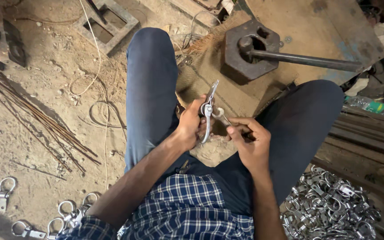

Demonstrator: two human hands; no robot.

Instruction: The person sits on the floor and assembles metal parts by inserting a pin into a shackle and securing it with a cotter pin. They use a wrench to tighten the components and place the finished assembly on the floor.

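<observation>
I sit on the ground with my knees apart, in dark blue trousers and a checked shirt. My left hand (pixel 190 123) grips shiny metal pliers (pixel 208 109), jaws pointing up and away. My right hand (pixel 249 142) pinches a small metal piece (pixel 222 117) that meets the pliers near their pivot. Both hands are close together between my knees, above a piece of burlap (pixel 210 75).
A heavy hexagonal iron block (pixel 245 60) with a long bar (pixel 307 60) lies ahead on the burlap. A pile of shiny metal clasps (pixel 330 209) lies at right, several finished clasps (pixel 67 215) at lower left. Thin rods (pixel 36 118) and a square frame (pixel 107 24) lie on the dirt.
</observation>
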